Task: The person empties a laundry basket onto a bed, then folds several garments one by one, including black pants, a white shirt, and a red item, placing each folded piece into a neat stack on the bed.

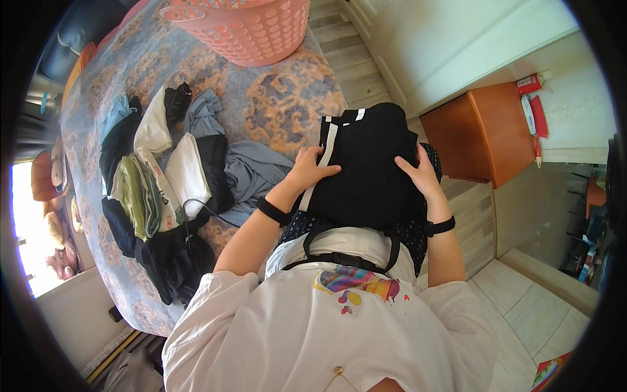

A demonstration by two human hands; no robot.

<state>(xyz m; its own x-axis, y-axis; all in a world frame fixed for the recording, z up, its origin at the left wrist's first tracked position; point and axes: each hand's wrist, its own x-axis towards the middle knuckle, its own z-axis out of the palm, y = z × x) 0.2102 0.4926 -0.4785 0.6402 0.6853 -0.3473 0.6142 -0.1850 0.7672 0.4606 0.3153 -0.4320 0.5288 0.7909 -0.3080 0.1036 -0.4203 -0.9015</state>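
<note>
A black garment with white stripes (365, 166) lies folded across my lap. My left hand (313, 169) grips its left side, thumb on top and fingers partly hidden at the edge. On the opposite side, my right hand (420, 171) holds the edge the same way, its thumb over the cloth. To the left, on a patterned blanket (294, 103), is a heap of clothes: a grey-blue garment (252, 169), folded white cloth (188, 174), green folded cloth (131, 196) and black garments (171, 264). A thin dark loop lies over the heap.
A pink perforated laundry basket (250, 34) stands at the blanket's far end. An orange-brown wooden cabinet (480, 132) is beyond my right hand, with a red brush (540, 117) near it. Wood-look floor (360, 63) runs along the blanket's right side.
</note>
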